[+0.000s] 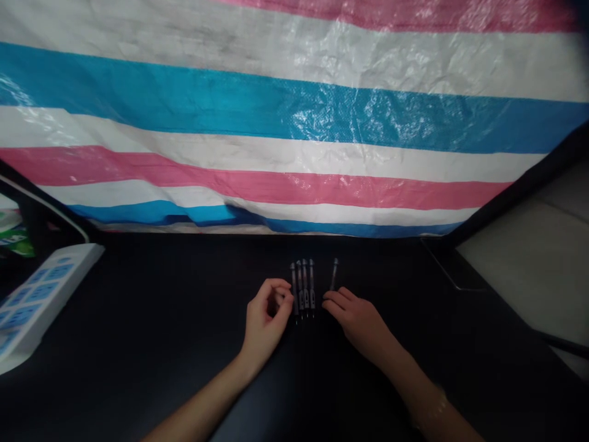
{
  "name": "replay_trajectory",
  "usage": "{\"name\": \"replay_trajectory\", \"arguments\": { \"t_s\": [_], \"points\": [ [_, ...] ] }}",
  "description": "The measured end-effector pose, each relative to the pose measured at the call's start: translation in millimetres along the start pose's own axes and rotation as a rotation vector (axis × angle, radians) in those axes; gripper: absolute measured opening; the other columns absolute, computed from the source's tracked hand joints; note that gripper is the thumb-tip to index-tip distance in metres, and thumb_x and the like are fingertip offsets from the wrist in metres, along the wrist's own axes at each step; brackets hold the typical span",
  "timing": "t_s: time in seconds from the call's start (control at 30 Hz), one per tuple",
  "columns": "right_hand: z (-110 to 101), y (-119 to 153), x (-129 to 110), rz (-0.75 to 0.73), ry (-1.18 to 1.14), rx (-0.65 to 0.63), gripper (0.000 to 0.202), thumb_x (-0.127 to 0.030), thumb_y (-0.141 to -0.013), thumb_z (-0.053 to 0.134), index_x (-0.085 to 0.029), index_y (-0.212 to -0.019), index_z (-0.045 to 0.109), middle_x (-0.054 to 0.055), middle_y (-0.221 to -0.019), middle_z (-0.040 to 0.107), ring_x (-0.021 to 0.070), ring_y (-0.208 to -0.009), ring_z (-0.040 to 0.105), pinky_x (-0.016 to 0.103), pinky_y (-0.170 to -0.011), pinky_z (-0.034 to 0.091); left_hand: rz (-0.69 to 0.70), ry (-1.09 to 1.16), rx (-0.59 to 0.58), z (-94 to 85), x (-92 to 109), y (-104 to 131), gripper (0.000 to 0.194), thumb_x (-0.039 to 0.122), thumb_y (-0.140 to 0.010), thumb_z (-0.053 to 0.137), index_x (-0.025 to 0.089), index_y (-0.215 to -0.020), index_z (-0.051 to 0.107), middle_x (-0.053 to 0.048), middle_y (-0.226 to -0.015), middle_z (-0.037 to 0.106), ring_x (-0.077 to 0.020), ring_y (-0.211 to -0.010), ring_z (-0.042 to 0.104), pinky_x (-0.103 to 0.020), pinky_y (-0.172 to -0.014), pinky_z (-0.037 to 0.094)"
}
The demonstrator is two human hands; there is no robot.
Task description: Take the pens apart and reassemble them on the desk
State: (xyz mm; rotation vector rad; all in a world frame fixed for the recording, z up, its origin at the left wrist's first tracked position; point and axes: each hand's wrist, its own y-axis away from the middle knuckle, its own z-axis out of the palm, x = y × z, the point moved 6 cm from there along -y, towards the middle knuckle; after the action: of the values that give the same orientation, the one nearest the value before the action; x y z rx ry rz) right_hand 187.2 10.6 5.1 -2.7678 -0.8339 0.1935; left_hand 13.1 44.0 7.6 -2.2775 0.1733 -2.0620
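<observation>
Several slim pens [305, 285] lie side by side on the black table [161, 344], their tips toward me. My left hand [269, 313] is curled at the left end of this row, thumb and fingers bent round the leftmost pen's side. One more pen [335, 273] lies apart to the right, slightly tilted. The fingers of my right hand [352, 310] are together over its lower part and hide that end.
A white power strip [59, 279] with blue sockets lies at the left edge. Behind the table hangs a striped plastic sheet [276, 104]. A dark flat object [453, 264] is at the back right.
</observation>
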Motion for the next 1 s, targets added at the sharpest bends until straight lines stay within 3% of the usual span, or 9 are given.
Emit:
{"name": "replay_trajectory", "arguments": {
  "t_s": [0.13,0.2,0.37,0.5,0.6,0.77,0.9,1.0],
  "points": [
    [-3,-2,-5,-0.054,-0.021,-0.006,0.026,0.001,-0.084,0.045,-0.016,-0.089,0.063,0.009,-0.096,0.065,0.0194,-0.085,0.056,0.026,-0.058,0.045,-0.017,0.044,-0.025,5.3,2,9,0.012,0.027,-0.08,0.062,0.02,-0.089,0.06,0.002,-0.067,0.055,-0.011,-0.054,0.046,-0.021,-0.052,0.037],
    [-10,-1,-7,-0.059,-0.073,0.048,0.025,-0.002,-0.087,0.044,-0.017,-0.095,0.063,0.009,-0.096,0.065,0.0195,-0.086,0.057,0.029,-0.064,0.047,-0.024,0.028,-0.054,8.4,2,12,0.011,0.03,-0.082,0.061,0.02,-0.084,0.058,0.002,-0.066,0.054,-0.0107,-0.053,0.046,-0.021,-0.051,0.036],
    [-36,7,-4,0.082,-0.297,0.384,0.027,-0.008,-0.09,0.048,-0.021,-0.111,0.059,0.007,-0.096,0.062,0.0165,-0.083,0.061,0.03,-0.073,0.052,-0.08,0.03,-0.068,9.2,-3,11,0.027,0.039,-0.087,0.055,0.019,-0.069,0.051,0.003,-0.059,0.049,-0.0098,-0.051,0.042,-0.021,-0.049,0.033],
    [-58,20,-5,0.183,-0.369,0.698,0.024,-0.01,-0.084,0.06,-0.027,-0.101,0.06,0.004,-0.087,0.06,0.0167,-0.075,0.062,0.03,-0.064,0.053,-0.137,0.083,-0.006,3.6,-7,7,0.039,0.043,-0.088,0.053,0.018,-0.059,0.045,0.005,-0.05,0.043,-0.0086,-0.047,0.037,-0.02,-0.047,0.03],
    [-61,27,-5,0.257,-0.531,0.779,0.02,-0.009,-0.08,0.065,-0.025,-0.09,0.059,0.003,-0.084,0.059,0.0168,-0.074,0.06,0.03,-0.059,0.053,-0.177,0.156,0.047,0.3,-12,4,0.041,0.042,-0.087,0.057,0.018,-0.057,0.043,0.005,-0.049,0.042,-0.0076,-0.047,0.036,-0.02,-0.048,0.03],
    [-39,27,-11,0.35,-1.039,0.693,0.02,-0.005,-0.08,0.061,-0.022,-0.082,0.052,0.003,-0.085,0.052,0.0146,-0.073,0.059,0.027,-0.056,0.054,-0.314,0.445,-0.017,10.8,-22,3,0.027,0.042,-0.086,0.057,0.017,-0.076,0.055,0.004,-0.059,0.053,-0.0073,-0.045,0.042,-0.02,-0.046,0.031],
    [-17,19,-28,0.378,-1.263,0.45,0.019,-0.008,-0.081,0.059,-0.02,-0.073,0.047,0.001,-0.081,0.048,0.0123,-0.069,0.056,0.025,-0.055,0.054,-0.288,0.506,-0.026,11.9,-18,3,0.033,0.04,-0.087,0.056,0.014,-0.067,0.056,0.003,-0.054,0.05,-0.0061,-0.046,0.039,-0.02,-0.048,0.031],
    [-3,15,-38,0.429,-1.42,0.291,0.021,-0.01,-0.08,0.059,-0.019,-0.069,0.044,-0.001,-0.079,0.045,0.01,-0.063,0.053,0.025,-0.052,0.055,-0.251,0.486,0.007,7.8,-14,4,0.029,0.039,-0.089,0.054,0.013,-0.076,0.061,0.004,-0.052,0.049,-0.0057,-0.045,0.036,-0.019,-0.048,0.03]
  ]
}}
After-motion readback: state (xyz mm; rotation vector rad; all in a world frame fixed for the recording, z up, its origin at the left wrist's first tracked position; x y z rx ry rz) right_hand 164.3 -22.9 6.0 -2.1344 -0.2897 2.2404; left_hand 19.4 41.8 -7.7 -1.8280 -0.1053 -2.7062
